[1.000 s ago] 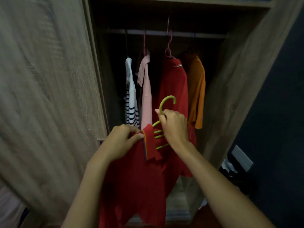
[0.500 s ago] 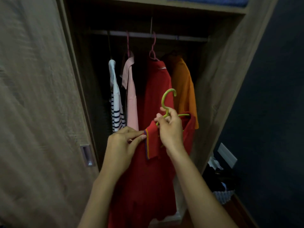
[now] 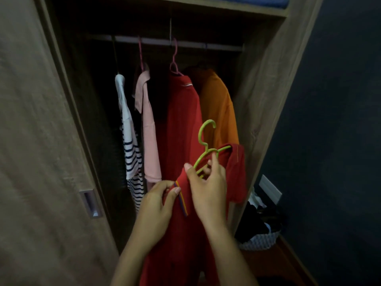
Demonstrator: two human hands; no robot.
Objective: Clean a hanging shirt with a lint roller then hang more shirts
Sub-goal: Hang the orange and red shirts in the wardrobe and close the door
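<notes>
I hold a red polo shirt [image 3: 237, 174] on a green plastic hanger [image 3: 205, 139] in front of an open wardrobe. My left hand [image 3: 158, 201] pinches the shirt's striped collar edge. My right hand [image 3: 206, 182] grips the green hanger's shoulder bars just below its hook. The hanger's right arm sits inside the shirt's shoulder. On the wardrobe rail [image 3: 185, 43] hang a striped white shirt [image 3: 129, 145], a pink shirt [image 3: 148, 129], a red shirt [image 3: 181, 120] and an orange shirt [image 3: 218, 108]. No lint roller is in view.
A sliding wooden door [image 3: 41, 141] with a recessed handle [image 3: 90, 203] fills the left. The wardrobe's right side panel [image 3: 268, 100] stands close to the orange shirt. A basket of dark clothes [image 3: 259, 230] sits on the floor at the right, beside a dark blue wall [image 3: 340, 141].
The view has tilted up and shifted. The hanger has risen and turned, and its right arm now sits inside the shirt's shoulder. My left hand still pinches the collar.
</notes>
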